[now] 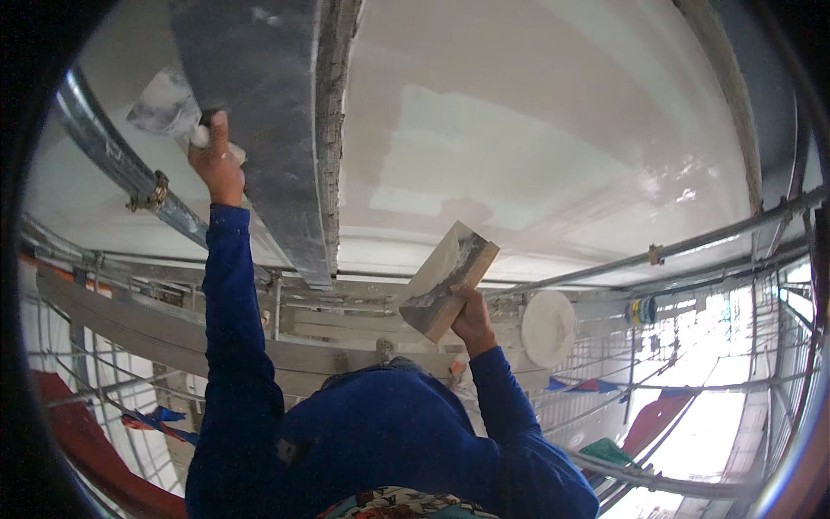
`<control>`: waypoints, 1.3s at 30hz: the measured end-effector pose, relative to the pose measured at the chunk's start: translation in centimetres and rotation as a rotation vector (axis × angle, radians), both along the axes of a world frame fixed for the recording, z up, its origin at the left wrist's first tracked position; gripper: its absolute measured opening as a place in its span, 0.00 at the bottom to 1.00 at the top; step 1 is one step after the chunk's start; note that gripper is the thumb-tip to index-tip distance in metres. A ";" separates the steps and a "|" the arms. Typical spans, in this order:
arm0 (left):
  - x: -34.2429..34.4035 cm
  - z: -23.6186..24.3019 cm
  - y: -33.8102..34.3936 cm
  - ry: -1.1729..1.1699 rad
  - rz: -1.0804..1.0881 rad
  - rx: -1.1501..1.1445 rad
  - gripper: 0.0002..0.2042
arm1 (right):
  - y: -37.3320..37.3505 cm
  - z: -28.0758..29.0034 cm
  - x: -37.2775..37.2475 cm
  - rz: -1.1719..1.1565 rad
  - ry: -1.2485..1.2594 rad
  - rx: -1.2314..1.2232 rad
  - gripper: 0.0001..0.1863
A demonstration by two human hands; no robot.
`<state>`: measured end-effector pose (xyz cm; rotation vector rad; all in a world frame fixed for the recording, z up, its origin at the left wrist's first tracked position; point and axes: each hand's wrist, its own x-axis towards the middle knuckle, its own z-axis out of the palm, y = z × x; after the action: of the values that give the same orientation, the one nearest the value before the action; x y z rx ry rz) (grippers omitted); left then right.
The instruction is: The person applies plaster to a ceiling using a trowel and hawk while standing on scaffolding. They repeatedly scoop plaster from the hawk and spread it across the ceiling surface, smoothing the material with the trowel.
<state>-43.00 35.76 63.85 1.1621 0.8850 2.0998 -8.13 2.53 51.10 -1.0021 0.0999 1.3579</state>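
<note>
My left hand (221,169) is raised at the upper left and closed around the handle of a putty knife (166,105). The knife's broad blade is smeared with white, and it overlaps the pale surface beside a dark grey band (259,112). Lower and to the right, my right hand (473,322) grips a wide flat trowel (439,275) by its wooden edge. White putty and dark smudges cover the trowel's face. Beyond it spreads a pale panel surface (553,112) with whiter patches of filler.
Scaffold pipes (117,156) with clamps run along the left, and another pipe (692,244) crosses the right. A round white bucket or lid (549,329) is right of my right hand. A blue bucket (641,311) stands farther right. Planks (147,324) stretch across the left.
</note>
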 end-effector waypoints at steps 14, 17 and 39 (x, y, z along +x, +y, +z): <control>0.6 0.9 -0.4 0.297 0.340 0.186 0.22 | 26.6 23.1 -0.7 1.040 -3.446 1.177 0.21; 0.4 0.7 -1.6 0.224 0.169 -0.091 0.20 | 32.1 22.4 0.0 1.086 -3.679 1.090 0.21; 1.7 2.4 -3.7 0.105 0.160 0.001 0.26 | 41.3 20.0 0.5 0.168 -3.518 1.620 0.26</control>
<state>-41.31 32.03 66.22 1.2484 1.0571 2.1816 -7.64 43.80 71.07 0.2817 2.5246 1.6644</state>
